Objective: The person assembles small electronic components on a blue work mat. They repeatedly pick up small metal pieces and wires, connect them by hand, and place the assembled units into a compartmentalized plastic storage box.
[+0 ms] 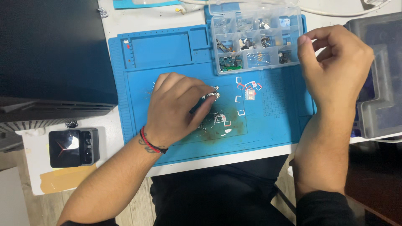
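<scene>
My left hand point(178, 106) rests on the blue work mat point(167, 54), its fingertips pinching a small circuit board point(212, 95) near the mat's middle. A red cord bracelet is on that wrist. My right hand point(335, 67) hovers at the mat's right edge, fingers curled, thumb and forefinger pressed together beside the clear compartment box point(256, 38); whether it pinches a tiny part I cannot tell. Small white and red card-shaped frames point(247, 90) and thin wire leads point(209, 121) lie scattered on the mat between my hands.
The clear box holds several small electronic parts and a green board point(230, 63). A dark device point(50, 54) fills the left side. A small black box point(73, 147) sits at the lower left. A grey plastic case point(379, 75) stands at the right.
</scene>
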